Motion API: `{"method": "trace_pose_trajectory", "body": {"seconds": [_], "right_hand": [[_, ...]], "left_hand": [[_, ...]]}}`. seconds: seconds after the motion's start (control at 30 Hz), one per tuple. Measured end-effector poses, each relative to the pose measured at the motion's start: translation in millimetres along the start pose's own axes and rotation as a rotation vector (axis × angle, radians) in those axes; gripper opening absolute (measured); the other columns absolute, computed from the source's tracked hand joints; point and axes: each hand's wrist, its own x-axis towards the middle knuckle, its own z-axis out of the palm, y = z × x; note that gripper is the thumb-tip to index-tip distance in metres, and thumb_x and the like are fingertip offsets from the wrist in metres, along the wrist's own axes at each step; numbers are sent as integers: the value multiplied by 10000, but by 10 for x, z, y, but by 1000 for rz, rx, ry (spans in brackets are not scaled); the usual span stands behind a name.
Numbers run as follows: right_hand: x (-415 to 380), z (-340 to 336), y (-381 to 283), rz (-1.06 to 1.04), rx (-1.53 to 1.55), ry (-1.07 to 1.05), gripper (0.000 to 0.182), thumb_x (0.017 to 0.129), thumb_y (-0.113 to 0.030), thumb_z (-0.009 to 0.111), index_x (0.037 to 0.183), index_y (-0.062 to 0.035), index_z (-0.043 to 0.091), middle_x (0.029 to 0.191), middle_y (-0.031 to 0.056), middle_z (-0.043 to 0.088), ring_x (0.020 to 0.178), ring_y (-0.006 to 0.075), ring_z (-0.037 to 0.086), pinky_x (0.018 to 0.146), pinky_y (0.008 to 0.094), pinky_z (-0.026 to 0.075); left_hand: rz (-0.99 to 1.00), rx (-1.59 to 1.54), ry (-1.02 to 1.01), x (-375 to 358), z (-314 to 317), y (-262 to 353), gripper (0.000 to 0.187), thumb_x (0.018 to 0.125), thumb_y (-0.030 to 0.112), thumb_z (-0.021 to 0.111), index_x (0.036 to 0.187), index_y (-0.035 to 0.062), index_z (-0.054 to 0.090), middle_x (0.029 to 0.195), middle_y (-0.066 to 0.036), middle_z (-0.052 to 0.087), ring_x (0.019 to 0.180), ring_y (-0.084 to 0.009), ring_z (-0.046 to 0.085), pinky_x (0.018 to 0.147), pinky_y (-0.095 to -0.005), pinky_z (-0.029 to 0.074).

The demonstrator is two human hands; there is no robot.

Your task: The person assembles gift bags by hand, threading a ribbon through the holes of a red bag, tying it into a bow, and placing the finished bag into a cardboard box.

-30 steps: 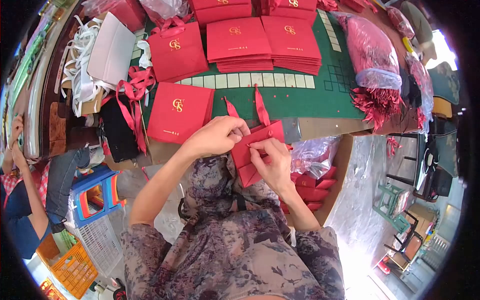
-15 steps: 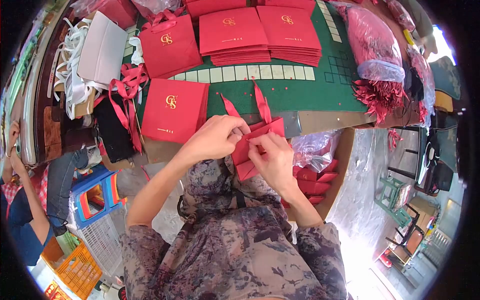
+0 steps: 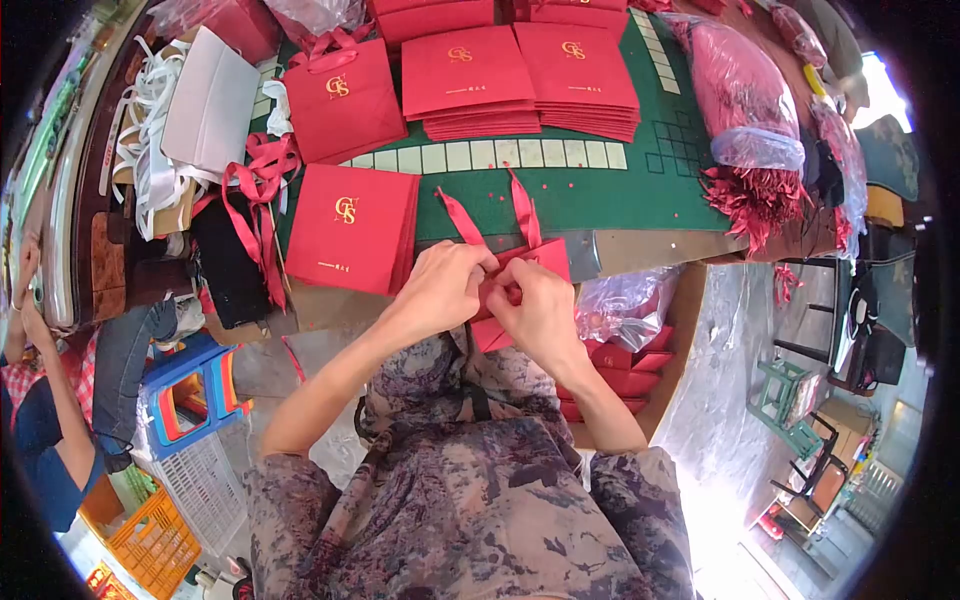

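A red paper bag (image 3: 553,262) lies at the table's near edge, above my lap, with two red ribbon ends (image 3: 524,212) stretching from it onto the green mat. My left hand (image 3: 443,285) is closed, its fingertips pinching the bag's left side by the base of one ribbon. Right beside it, my right hand (image 3: 537,308) is closed too, thumb and forefinger pinched at the middle of the bag. A small bit of red shows between those fingers, but what they grip is mostly hidden. The fingertips of both hands nearly meet.
A stack of red bags (image 3: 350,225) stands left of my hands. More stacks (image 3: 468,75) line the back of the green mat (image 3: 600,200). Bagged red ribbons (image 3: 745,100) lie at right, loose ribbons (image 3: 262,190) at left. A box (image 3: 680,350) of red bags sits below right. Another person's arm (image 3: 60,390) is far left.
My right hand has moved left and slightly up, closer to my left hand. The left hand has shifted slightly right and down. The camera view has tilted a little.
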Motion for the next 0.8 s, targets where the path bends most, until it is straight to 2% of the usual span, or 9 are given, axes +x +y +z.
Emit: {"method": "trace_pose_trajectory", "body": {"seconds": [0.17,0.23,0.37,0.47,0.53,0.63,0.7,0.77,0.8], "right_hand": [[58,-15,-41,174,140,-57,133,732,-67,719,821,-24,630,705,138,630,707,341,646,645,428,513],[44,57,2,-62,-128,13,131,750,-70,722,839,-27,637,735,138,639,707,337,644,643,429,511],[2,40,-56,-187,-279,57,131,767,-65,723,856,-22,637,759,143,642,700,337,637,639,433,505],[-25,60,-35,-49,-63,66,146,791,-50,708,895,-34,608,812,135,644,735,338,642,675,449,500],[-38,110,8,14,28,117,116,830,-36,720,895,-14,626,835,139,678,754,297,684,660,387,537],[-76,72,-13,116,208,94,100,870,-42,711,940,-10,647,879,130,689,773,263,700,671,353,546],[-42,-107,-44,60,203,43,100,880,-50,708,958,-12,659,885,125,686,773,254,697,666,348,541],[14,-348,-107,5,196,-8,103,889,-58,705,976,-15,671,890,119,684,773,244,694,662,342,537],[84,-472,-142,-15,94,16,116,884,-54,708,991,-21,678,892,114,679,780,245,688,659,337,530]], "left_hand": [[27,75,49,-29,74,-20,189,832,2,544,957,22,684,835,-164,678,801,-365,591,775,-475,487],[13,85,38,-34,94,-16,187,837,4,551,963,24,687,854,-160,684,819,-360,593,775,-475,487],[16,61,73,-40,100,-77,195,843,5,572,991,30,697,892,-152,702,844,-351,597,781,-466,492],[8,6,83,-60,61,-21,206,842,5,586,1011,31,701,908,-155,709,853,-340,605,793,-453,498],[17,-4,90,-73,62,-57,203,842,12,597,1014,32,701,903,-142,713,855,-325,610,794,-443,502],[1,-49,67,-99,38,-9,192,829,26,628,1006,48,701,885,-120,713,881,-309,614,794,-433,505],[-27,-77,40,-129,35,13,187,817,33,648,994,62,700,872,-109,711,906,-309,613,793,-435,503],[-16,-87,130,-134,112,-3,210,777,66,726,983,73,684,851,-88,707,888,-283,610,781,-416,506],[11,-19,188,-152,158,0,240,738,51,773,968,68,708,864,-62,709,858,-248,617,757,-374,520]]}}
